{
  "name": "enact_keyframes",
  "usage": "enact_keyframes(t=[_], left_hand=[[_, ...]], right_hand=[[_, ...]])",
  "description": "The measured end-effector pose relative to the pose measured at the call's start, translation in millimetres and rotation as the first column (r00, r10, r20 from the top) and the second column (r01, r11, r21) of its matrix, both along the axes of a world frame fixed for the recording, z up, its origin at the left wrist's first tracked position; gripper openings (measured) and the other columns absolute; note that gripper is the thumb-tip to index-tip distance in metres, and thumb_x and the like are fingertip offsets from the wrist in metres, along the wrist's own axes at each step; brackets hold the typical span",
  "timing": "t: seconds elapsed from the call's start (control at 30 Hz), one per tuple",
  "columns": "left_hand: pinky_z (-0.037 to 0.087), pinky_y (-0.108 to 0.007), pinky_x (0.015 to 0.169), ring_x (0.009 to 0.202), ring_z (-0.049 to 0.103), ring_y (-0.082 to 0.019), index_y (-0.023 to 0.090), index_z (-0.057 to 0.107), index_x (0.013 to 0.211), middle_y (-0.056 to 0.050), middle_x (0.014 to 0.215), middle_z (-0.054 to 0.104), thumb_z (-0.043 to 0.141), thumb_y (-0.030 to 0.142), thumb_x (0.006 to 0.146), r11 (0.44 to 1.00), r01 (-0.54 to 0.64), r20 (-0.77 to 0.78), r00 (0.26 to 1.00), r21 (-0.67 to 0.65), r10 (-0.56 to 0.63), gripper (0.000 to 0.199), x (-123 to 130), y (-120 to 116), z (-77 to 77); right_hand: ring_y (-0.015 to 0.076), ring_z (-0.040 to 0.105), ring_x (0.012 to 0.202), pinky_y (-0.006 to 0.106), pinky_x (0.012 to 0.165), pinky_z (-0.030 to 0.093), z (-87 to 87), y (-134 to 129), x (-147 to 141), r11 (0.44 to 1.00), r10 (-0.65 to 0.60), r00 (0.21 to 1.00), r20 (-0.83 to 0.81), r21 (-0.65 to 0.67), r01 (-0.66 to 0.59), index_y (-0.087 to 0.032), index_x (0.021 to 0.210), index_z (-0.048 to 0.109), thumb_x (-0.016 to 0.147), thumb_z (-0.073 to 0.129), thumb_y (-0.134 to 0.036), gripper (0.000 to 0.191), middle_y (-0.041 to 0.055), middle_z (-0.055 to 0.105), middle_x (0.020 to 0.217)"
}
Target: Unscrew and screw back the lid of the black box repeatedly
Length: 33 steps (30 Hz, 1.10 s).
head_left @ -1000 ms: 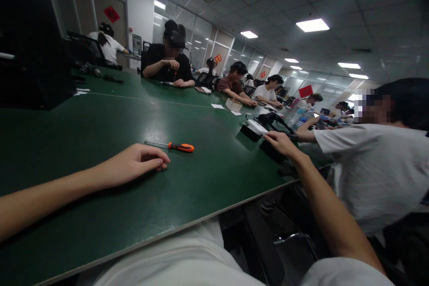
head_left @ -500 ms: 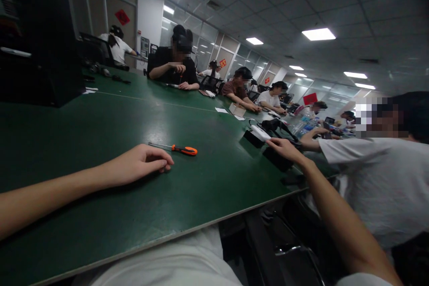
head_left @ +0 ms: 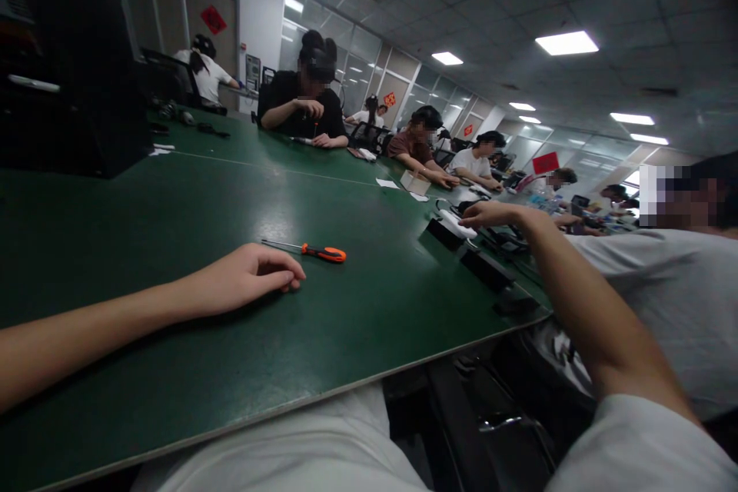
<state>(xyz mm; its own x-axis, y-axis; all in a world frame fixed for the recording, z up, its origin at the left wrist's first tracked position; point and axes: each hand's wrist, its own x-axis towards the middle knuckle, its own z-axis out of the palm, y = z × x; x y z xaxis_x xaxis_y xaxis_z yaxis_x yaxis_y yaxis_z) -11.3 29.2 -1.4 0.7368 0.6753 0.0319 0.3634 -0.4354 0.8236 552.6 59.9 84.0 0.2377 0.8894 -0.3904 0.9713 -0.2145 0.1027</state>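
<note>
while the right hand (head_left: 490, 214) has its fingertips at it, the white device (head_left: 457, 224) lies at the right side of the green table (head_left: 369, 300), along the upper edge of a black block (head_left: 445, 235). can't tell if it rests on the block or just behind it. can't tell either if the right hand grips it or only touches; the fingers hide the contact. second black block (head_left: 487, 267) sits next to the first, nearer the table edge, with dark cables and gear (head_left: 507, 238) beyond, partly under the right forearm.

screwdriver (head_left: 324, 254) lies flat mid-table, orange and black handle to the right, shaft pointing left. left hand (head_left: 259, 273) is just on the near side of it, released, fingers loosely curled, resting on the table, apart from the handle.

further out: small cardboard box (head_left: 415, 182) with white paper (head_left: 387, 184) beside it. big black case (head_left: 74, 69) at far left. across the table, person in black (head_left: 303, 104) bends over a small tool. person in white shirt (head_left: 674, 300) sits at right, close by.
</note>
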Motion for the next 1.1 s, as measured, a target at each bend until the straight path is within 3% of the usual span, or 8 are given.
enact_keyframes(t=[0.27,0.7,0.93,1.1], left_hand=[[0.057,-0.034,0.085,0.092,0.074,-0.025,0.019,0.076,0.1,-0.006,0.095,0.08,0.059,0.043,0.087,1.0,0.008,0.008,1.0,0.011,-0.008,0.032,-0.2,-0.8,0.0],[0.057,-0.032,0.084,0.092,0.074,-0.024,0.02,0.077,0.1,-0.005,0.095,0.08,0.059,0.042,0.087,1.0,0.014,0.012,1.0,0.021,-0.014,0.032,-0.2,0.3,-0.8],[0.057,-0.032,0.084,0.092,0.074,-0.024,0.02,0.077,0.099,-0.005,0.095,0.08,0.058,0.043,0.088,0.999,0.016,0.001,1.0,0.037,-0.016,0.032,-0.3,-0.9,-0.2],[0.057,-0.032,0.084,0.092,0.074,-0.024,0.02,0.076,0.1,-0.005,0.096,0.08,0.058,0.044,0.088,0.999,0.021,-0.002,1.0,0.036,-0.021,0.033,-1.8,1.2,-1.4]], right_hand=[[0.0218,0.065,0.106,0.041,0.092,0.056,-11.7,20.4,-25.0,0.997,0.045,0.998,0.038,-0.065,-0.042,-0.016,0.12,0.065,0.098,0.061,-0.041,0.033,0.0084,0.065,0.122],[0.0223,0.065,0.106,0.041,0.09,0.057,-13.8,22.3,-57.5,0.991,0.022,0.988,0.153,-0.132,-0.001,-0.015,0.123,0.063,0.097,0.063,-0.041,0.037,0.0095,0.064,0.123],[0.0214,0.066,0.1,0.039,0.088,0.057,-7.7,28.0,-81.1,0.972,0.21,0.959,0.192,-0.146,-0.184,-0.013,0.114,0.066,0.097,0.062,-0.042,0.034,0.0066,0.067,0.114],[0.0195,0.066,0.086,0.028,0.071,0.046,-5.6,27.8,-119.8,0.931,0.364,0.909,0.205,-0.098,-0.351,-0.013,0.101,0.07,0.089,0.069,-0.034,0.024,0.0076,0.072,0.097]])
